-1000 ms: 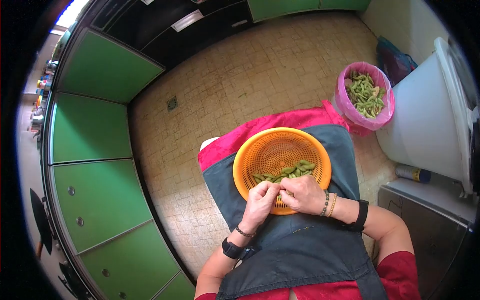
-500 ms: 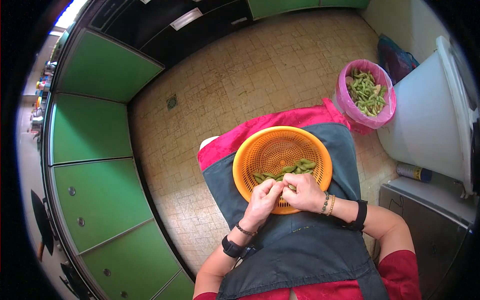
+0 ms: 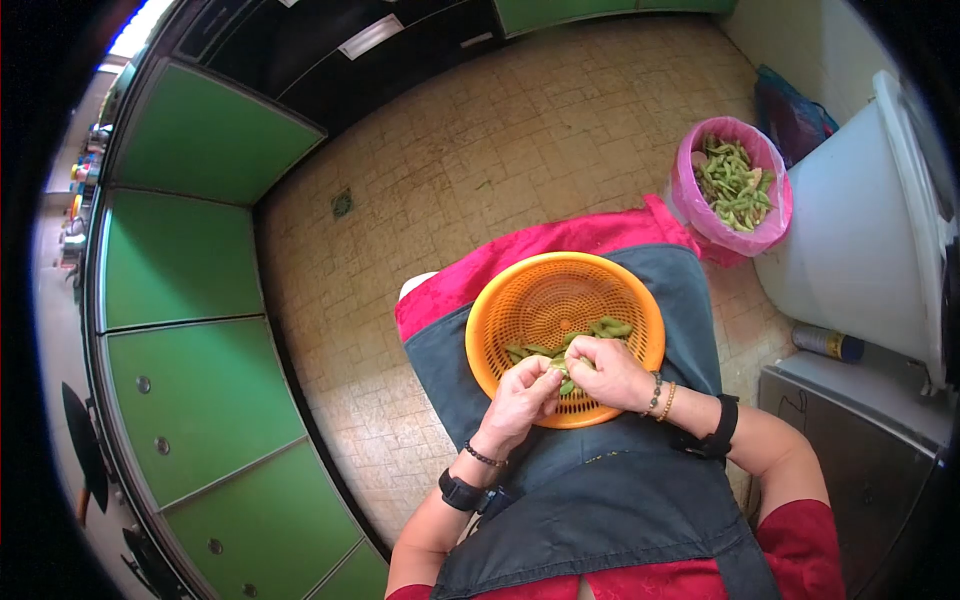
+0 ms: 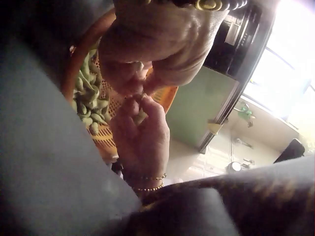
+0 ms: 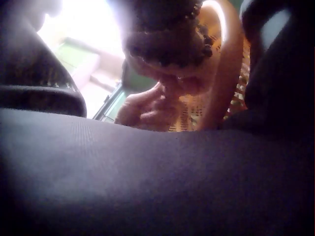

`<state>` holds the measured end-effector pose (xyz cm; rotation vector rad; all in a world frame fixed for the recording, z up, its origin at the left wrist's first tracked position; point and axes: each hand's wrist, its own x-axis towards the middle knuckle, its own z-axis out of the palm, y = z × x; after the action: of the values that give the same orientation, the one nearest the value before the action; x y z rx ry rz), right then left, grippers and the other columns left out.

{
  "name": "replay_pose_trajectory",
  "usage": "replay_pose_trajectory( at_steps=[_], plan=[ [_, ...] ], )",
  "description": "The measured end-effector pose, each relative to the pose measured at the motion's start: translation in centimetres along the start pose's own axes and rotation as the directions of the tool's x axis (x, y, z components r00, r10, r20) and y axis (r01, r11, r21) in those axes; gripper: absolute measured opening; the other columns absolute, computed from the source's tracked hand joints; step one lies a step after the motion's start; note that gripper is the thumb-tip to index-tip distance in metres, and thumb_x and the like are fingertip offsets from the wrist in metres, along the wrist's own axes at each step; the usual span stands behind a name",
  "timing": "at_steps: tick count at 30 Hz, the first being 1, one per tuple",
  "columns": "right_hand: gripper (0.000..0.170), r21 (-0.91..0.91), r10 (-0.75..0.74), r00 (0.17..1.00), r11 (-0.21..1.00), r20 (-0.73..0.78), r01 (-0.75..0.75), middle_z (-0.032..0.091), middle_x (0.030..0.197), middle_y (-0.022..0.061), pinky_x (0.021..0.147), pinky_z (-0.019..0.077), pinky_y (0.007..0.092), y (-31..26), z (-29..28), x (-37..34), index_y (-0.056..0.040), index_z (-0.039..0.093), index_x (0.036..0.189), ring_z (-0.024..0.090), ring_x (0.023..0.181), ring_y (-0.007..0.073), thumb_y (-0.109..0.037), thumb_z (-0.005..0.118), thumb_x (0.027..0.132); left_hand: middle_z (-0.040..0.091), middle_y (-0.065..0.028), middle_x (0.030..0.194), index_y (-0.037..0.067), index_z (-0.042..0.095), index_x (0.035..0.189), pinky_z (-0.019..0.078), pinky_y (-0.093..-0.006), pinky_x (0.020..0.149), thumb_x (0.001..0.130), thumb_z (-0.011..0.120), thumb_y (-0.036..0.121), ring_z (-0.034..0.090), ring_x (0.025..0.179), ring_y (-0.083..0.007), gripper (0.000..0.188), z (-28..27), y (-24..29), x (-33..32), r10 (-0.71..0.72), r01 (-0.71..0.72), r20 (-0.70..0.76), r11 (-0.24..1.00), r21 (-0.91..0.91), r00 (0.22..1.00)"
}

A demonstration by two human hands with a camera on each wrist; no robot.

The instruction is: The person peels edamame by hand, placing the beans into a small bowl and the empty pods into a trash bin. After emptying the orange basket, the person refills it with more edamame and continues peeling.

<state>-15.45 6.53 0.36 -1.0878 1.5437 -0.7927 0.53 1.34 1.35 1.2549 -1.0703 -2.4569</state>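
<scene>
An orange colander rests on the person's lap, with green pods along its near inside. Over its near rim the left hand and right hand meet at the fingertips, both pinching one green pod between them. In the left wrist view, the left hand is close to the camera, the right hand below it, and more pods lie in the colander. The right wrist view is dark and shows fingers against the colander.
A pink-lined bin full of green pods and husks stands on the floor at the right. Beside it are a large white tub, a spray can and a dark bag. Green cabinets line the left.
The fingertips have parted slightly and the pod between them shows more. The right hand has shifted a little up and right, its fingers turned.
</scene>
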Motion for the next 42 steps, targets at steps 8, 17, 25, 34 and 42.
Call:
replay_pose_trajectory(
  at_steps=[8, 17, 25, 34, 42],
  plan=[
    [0.014, -0.291, -0.276, 0.961, 0.922, -0.032, 0.256, 0.055, 0.061, 0.0170, 0.053, 0.0431, 0.0451, -0.6, 0.4, -0.9, -0.0037, 0.051, 0.075, 0.056, 0.059, 0.0346, -0.017, 0.052, 0.079, 0.050, 0.0041, 0.063, 0.003, 0.057, 0.086, 0.0340, -0.0174, 0.045, 0.081, 0.048, 0.008, 0.044, 0.052, -0.0032, 0.012, 0.3, -1.3, 1.0, 0.165, -0.136, -0.078, 0.948, 0.288, 0.983],
    [0.009, -0.337, -0.320, 0.947, 0.893, -0.007, 0.299, 0.057, 0.065, 0.0136, 0.053, 0.0448, 0.0391, -1.1, -0.3, -0.9, -0.0031, 0.053, 0.076, 0.058, 0.060, 0.0299, -0.012, 0.053, 0.078, 0.054, 0.0023, 0.071, 0.001, 0.057, 0.097, 0.0370, -0.0165, 0.051, 0.081, 0.041, 0.005, 0.046, 0.056, -0.0040, 0.023, -0.4, -0.9, 0.6, 0.035, -0.037, 0.028, 0.996, 0.086, 0.999],
    [0.009, -0.375, -0.426, 0.822, 0.882, -0.378, 0.285, 0.059, 0.076, 0.0135, 0.059, 0.0454, 0.0290, -5.7, -8.9, -1.5, 0.0000, 0.058, 0.084, 0.059, 0.066, 0.0213, -0.002, 0.054, 0.077, 0.055, -0.0018, 0.069, 0.000, 0.050, 0.109, 0.0299, -0.0159, 0.040, 0.086, 0.043, 0.007, 0.044, 0.049, -0.0065, 0.025, -0.4, -0.1, 0.8, -0.037, 0.044, 0.066, 0.993, -0.109, 0.997],
    [0.018, -0.602, -0.520, 0.637, 0.791, -0.569, 0.109, 0.059, 0.092, 0.0153, 0.073, 0.0465, 0.0336, -4.0, -17.0, -1.2, -0.0017, 0.057, 0.092, 0.058, 0.083, 0.0292, -0.003, 0.054, 0.074, 0.057, -0.0039, 0.072, 0.000, 0.050, 0.106, 0.0318, -0.0161, 0.039, 0.088, 0.042, 0.008, 0.047, 0.049, -0.0062, 0.022, -0.8, 0.4, 0.4, 0.047, -0.041, 0.026, 0.983, -0.180, 0.999],
    [0.006, -0.635, -0.422, 0.871, 0.608, 0.250, 0.477, 0.058, 0.075, 0.0119, 0.060, 0.0467, 0.0349, -1.7, -3.4, 1.5, -0.0040, 0.054, 0.076, 0.059, 0.071, 0.0268, -0.009, 0.052, 0.072, 0.054, -0.0017, 0.071, 0.002, 0.053, 0.102, 0.0308, -0.0158, 0.038, 0.089, 0.045, 0.013, 0.048, 0.050, -0.0067, 0.018, -1.9, 2.3, -1.1, 0.145, -0.167, -0.112, 0.963, -0.214, 0.983]
  ],
)
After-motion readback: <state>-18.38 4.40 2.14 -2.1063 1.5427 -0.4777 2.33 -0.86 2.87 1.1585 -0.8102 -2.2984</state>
